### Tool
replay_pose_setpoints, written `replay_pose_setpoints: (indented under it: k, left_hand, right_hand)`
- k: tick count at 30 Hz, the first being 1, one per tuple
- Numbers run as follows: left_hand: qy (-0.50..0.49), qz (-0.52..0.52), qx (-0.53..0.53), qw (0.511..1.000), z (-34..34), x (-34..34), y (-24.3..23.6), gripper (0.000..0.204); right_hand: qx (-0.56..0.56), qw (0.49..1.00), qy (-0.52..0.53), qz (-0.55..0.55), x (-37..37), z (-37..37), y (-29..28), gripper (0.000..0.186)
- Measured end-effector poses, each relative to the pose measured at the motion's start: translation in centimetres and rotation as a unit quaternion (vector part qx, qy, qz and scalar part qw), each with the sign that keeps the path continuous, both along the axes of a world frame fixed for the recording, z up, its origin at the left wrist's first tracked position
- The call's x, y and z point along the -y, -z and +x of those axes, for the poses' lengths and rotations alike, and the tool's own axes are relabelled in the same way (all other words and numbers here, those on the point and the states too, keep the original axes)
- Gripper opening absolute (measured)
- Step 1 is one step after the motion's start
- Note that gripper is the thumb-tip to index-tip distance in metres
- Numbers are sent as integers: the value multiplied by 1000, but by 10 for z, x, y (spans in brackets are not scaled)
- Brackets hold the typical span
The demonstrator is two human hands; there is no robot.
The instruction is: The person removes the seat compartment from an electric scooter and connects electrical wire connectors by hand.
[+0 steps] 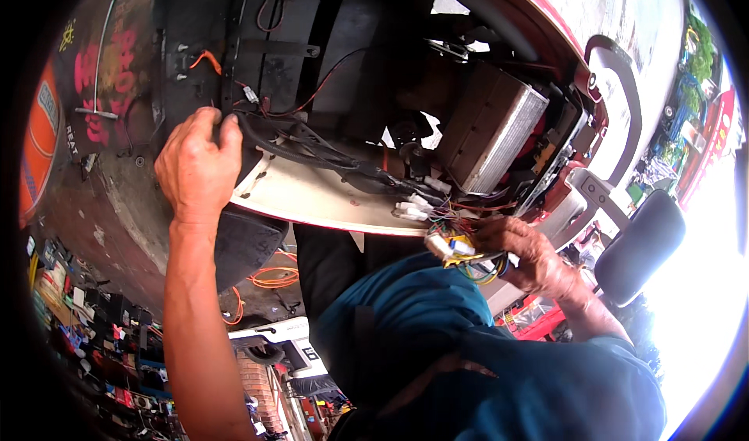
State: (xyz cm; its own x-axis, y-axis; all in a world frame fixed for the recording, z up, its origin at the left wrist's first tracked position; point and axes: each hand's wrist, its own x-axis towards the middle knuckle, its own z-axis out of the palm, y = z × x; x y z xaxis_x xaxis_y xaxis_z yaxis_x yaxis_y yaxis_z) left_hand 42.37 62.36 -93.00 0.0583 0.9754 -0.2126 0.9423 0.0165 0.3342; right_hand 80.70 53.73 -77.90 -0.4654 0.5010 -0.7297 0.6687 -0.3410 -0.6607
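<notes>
My left hand (197,164) is curled over the left end of a cream-coloured panel (312,204), beside a black wire harness (312,146). Thumb and forefinger lie near the end of this harness; the other fingertips are hidden. At the panel's right end, my right hand (530,255) is closed around a bundle of coloured wires (488,268). White plug connectors (438,244) stick out of the bundle on its left side. More white connectors (413,207) lie on the panel just above, joined to thin wires.
Behind the panel opens a dark vehicle cavity holding a silver finned radiator (499,129). A black mirror (640,246) juts out at right on a curved arm. An orange hose (273,277) lies coiled on the floor. Cluttered goods (101,339) fill the lower left.
</notes>
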Motion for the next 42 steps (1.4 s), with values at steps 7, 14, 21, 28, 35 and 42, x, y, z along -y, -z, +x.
replay_pose_setpoints:
  k: [7, 14, 21, 28, 35, 42]
  left_hand:
    - [-24, -8, -8, 1000, 23, -6, -2, 17]
    - [-57, -77, -28, 995, 38, -12, -13, 24]
    - [-14, -63, -26, 998, 69, -13, -41, 17]
    - [198, -195, 329, 903, 196, 36, -126, 44]
    - [199, -188, 321, 907, 251, 90, -123, 33]
    - [174, -145, 330, 916, 253, 86, -120, 29]
  right_hand:
    - [62, 978, 16, 198, 43, 7, -9, 33]
    - [111, 943, 28, 311, 86, 41, 1, 44]
    - [92, 930, 91, 345, 95, 59, -10, 41]
    - [55, 934, 113, 335, 92, 94, -23, 39]
    - [-6, 946, 60, 319, 81, 121, -23, 40]
    - [32, 924, 164, 344, 94, 99, -18, 48]
